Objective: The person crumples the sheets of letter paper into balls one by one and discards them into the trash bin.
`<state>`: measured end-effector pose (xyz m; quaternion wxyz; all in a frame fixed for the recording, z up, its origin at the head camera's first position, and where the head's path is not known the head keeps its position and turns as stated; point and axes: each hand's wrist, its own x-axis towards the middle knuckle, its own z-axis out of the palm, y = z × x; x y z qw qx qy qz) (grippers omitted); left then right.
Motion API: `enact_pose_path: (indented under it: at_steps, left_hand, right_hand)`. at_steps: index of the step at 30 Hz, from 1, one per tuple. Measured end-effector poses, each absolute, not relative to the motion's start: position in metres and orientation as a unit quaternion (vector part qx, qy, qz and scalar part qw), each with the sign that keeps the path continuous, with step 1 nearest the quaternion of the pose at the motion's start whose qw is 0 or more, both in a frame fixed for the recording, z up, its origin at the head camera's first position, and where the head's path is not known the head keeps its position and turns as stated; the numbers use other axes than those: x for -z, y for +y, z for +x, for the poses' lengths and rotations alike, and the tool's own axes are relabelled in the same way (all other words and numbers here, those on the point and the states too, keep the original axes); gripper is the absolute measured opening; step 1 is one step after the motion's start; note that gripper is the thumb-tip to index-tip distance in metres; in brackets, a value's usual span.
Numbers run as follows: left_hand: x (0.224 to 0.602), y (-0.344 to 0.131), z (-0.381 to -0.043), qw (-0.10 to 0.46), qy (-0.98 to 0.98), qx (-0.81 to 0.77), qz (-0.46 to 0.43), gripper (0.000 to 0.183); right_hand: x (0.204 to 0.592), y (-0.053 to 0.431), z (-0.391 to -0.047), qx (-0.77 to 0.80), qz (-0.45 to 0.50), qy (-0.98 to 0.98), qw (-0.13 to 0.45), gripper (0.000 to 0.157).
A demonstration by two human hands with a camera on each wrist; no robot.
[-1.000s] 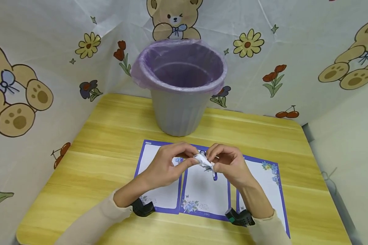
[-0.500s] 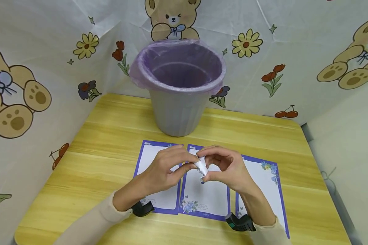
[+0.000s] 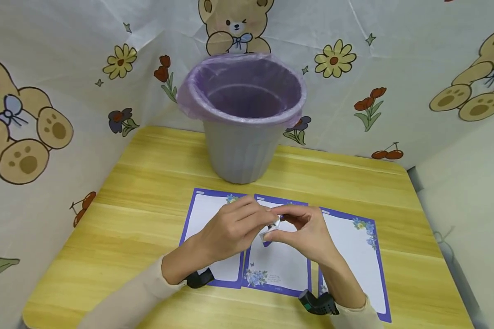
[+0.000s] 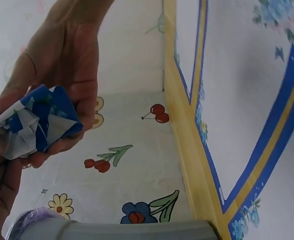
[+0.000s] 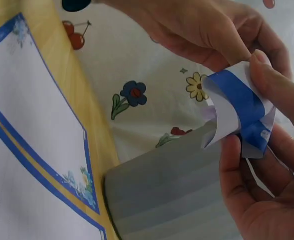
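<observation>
A crumpled piece of paper (image 3: 274,225), white with blue border strips, is held above the table between both hands. The left hand (image 3: 232,227) pinches it from the left, its fingers covering much of it in the head view. From the other side, the thumb and fingers of the right hand (image 3: 306,230) grip it. Folded blue and white faces of the paper (image 4: 42,122) show in the left wrist view. Seen from the right wrist, the paper (image 5: 241,102) is bent into a loose roll. Beneath the hands lies a flat blue-bordered sheet (image 3: 280,262) with flower prints.
Similar sheets flank it, a left sheet (image 3: 224,269) and a right sheet (image 3: 354,260). Behind them stands a grey bin (image 3: 240,151) with a purple liner (image 3: 189,98) over its rim. Bear-printed cloth (image 3: 148,27) rises behind the yellow wooden table (image 3: 148,169).
The left hand has shifted right and turned over the paper, so less of it shows. The right hand has re-gripped, and the paper between the fingers has changed angle.
</observation>
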<state>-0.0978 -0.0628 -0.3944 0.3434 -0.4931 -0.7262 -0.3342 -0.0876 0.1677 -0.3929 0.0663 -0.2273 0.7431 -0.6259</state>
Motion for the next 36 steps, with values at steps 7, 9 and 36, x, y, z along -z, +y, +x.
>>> enact_pose_path:
  at_steps: [7,9,36]
  left_hand:
    - [0.395,-0.067,-0.096,0.300,-0.756,0.406,-0.416,0.018]
    - [0.396,-0.068,-0.095,0.298,-0.762,0.423,-0.389,0.017]
    - [0.390,-0.071,-0.097,0.261,-0.756,0.475,-0.366,0.019]
  right_hand:
    - [0.396,0.160,-0.079,0.576,-0.216,0.788,-0.016,0.044]
    - [0.396,0.154,-0.076,0.551,-0.226,0.803,-0.032,0.043]
    - [0.387,0.156,-0.087,0.582,-0.288,0.741,-0.170,0.030]
